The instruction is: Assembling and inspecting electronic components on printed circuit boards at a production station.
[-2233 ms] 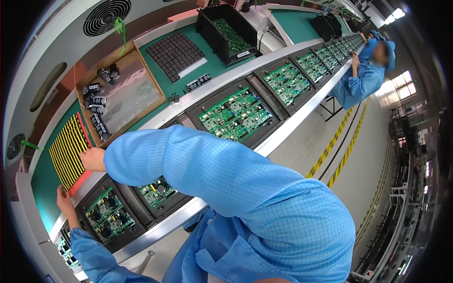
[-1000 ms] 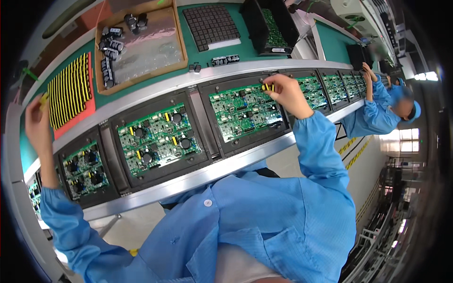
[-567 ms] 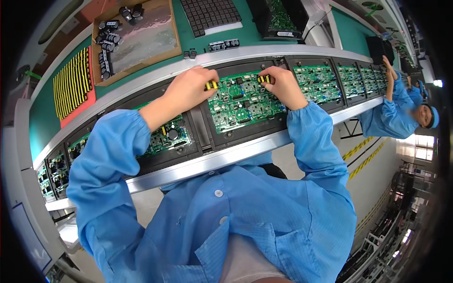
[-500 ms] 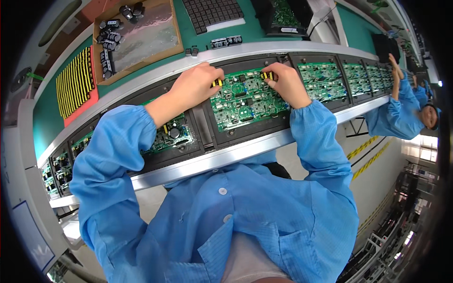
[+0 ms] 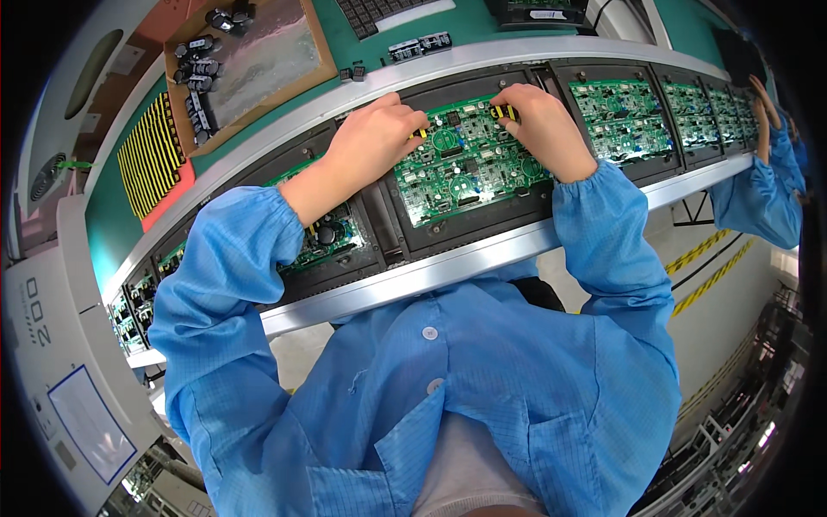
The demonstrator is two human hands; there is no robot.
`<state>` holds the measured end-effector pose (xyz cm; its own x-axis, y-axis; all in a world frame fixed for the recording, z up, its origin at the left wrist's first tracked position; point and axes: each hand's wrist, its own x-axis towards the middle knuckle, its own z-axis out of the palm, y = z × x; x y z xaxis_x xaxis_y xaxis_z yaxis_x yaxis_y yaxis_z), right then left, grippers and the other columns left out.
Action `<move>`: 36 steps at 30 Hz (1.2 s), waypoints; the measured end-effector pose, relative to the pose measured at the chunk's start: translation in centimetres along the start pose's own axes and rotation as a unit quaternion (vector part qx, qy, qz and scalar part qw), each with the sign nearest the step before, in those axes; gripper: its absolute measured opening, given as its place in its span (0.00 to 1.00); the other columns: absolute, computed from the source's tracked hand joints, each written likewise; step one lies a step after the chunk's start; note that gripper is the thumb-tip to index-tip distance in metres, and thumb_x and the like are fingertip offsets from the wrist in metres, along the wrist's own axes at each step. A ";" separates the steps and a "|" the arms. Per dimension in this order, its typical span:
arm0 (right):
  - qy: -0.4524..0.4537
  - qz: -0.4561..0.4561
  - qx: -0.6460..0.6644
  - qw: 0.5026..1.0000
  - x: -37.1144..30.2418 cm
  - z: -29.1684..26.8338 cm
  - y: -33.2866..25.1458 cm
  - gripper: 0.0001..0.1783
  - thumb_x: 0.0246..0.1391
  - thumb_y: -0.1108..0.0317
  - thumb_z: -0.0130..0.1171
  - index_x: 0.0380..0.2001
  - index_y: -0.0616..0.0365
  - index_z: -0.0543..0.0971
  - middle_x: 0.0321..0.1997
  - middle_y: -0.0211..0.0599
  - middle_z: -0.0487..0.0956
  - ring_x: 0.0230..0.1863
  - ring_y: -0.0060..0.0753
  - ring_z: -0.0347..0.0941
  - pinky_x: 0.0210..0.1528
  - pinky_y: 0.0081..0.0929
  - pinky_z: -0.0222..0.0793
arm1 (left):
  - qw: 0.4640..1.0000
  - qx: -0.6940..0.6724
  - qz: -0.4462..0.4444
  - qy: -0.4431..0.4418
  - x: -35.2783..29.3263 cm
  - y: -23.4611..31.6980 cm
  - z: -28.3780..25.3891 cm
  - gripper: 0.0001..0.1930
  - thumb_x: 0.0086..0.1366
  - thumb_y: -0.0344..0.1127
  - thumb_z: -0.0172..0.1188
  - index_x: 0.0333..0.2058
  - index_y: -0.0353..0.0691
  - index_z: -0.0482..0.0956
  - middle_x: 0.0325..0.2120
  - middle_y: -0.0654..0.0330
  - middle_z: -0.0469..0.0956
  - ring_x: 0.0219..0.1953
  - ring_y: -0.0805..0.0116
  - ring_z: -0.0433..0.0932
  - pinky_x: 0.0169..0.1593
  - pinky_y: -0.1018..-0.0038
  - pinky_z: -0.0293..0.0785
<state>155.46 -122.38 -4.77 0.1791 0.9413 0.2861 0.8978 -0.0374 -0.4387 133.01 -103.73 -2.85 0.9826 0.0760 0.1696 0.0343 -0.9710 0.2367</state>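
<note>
A green circuit board [image 5: 469, 165] lies in a black carrier frame [image 5: 487, 222] in front of me. My left hand [image 5: 372, 140] is over the board's upper left corner, its fingers closed on a small yellow-and-black component [image 5: 419, 133] that they partly cover. At the upper right part of the same board, my right hand [image 5: 548, 131] pinches a second yellow-and-black component [image 5: 501, 112] between thumb and fingers. Both pieces are at or just above the board; whether their pins sit in it cannot be made out.
More boards in carriers line the metal-edged rail [image 5: 413, 283] on both sides. Beyond it are striped rows of yellow-and-black components [image 5: 151, 159], a cardboard box [image 5: 320, 43] with black capacitors [image 5: 200, 73], and a dark grid tray [image 5: 379, 10]. Another person's hands [image 5: 762, 116] are at far right.
The whole view has shifted, so the scene sits farther right. Both my hands stay at the same board corners, still gripping the components. The other person's hands have moved slightly apart.
</note>
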 end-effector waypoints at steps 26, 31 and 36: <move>-0.022 0.035 0.031 0.999 -6.0 -2.1 -2.7 0.17 0.48 0.75 0.72 0.43 0.56 0.84 0.42 0.38 0.83 0.43 0.44 0.79 0.47 0.37 0.77 | 0.999 0.041 0.012 0.026 -0.2 0.3 0.5 0.09 0.61 0.38 0.67 0.39 0.45 0.84 0.31 0.65 0.82 0.43 0.61 0.79 0.45 0.64 0.81; 0.036 0.043 0.065 0.996 -5.6 -3.2 -2.2 0.16 0.52 0.75 0.71 0.46 0.56 0.84 0.43 0.37 0.83 0.37 0.35 0.78 0.41 0.30 0.75 | 0.996 -0.048 0.012 0.078 -0.9 0.6 -1.8 0.10 0.57 0.37 0.72 0.36 0.41 0.85 0.33 0.62 0.83 0.39 0.61 0.81 0.43 0.66 0.81; 0.209 0.106 0.119 0.965 -6.2 -1.2 -0.7 0.10 0.57 0.77 0.66 0.44 0.58 0.84 0.42 0.33 0.82 0.32 0.23 0.75 0.35 0.20 0.70 | 0.953 -0.296 -0.048 -0.049 -2.1 4.3 -1.6 0.11 0.55 0.29 0.73 0.37 0.37 0.85 0.36 0.58 0.82 0.39 0.60 0.83 0.42 0.69 0.82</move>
<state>154.20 -128.60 -5.23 0.5403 0.7015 0.4647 0.7137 -0.0896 -0.6947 130.84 -107.67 -0.65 0.9934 0.1088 0.0375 0.0441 -0.6606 0.7494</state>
